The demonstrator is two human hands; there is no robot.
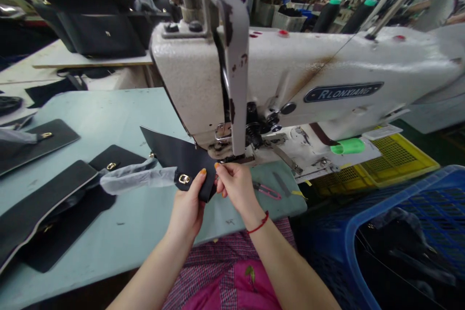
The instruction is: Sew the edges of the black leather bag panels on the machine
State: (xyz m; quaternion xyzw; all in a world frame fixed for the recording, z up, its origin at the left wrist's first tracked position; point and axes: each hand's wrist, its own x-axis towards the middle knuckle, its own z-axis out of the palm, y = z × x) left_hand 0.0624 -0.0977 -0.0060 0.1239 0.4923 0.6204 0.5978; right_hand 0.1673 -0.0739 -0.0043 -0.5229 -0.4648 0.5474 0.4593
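My left hand [191, 203] grips the lower edge of a black leather bag panel [170, 147], thumb on top and fingers underneath. A gold ring fitting [184, 179] and a plastic-wrapped handle [140, 180] are attached to the panel beside my thumb. At the panel's right edge, my right hand [234, 184] has thumb and forefinger pinched together; what lies between them is too small to make out. Both hands are just in front of the needle area of a white sewing machine [196, 92], and the panel's far part reaches beside the machine head.
More black panels [72, 193] lie on the pale green table [141, 232] to the left. Pink-handled thread snips [268, 191] rest right of my hands. A blue basket [350, 232] with black pieces stands at the lower right. Black bags [105, 34] sit at the back left.
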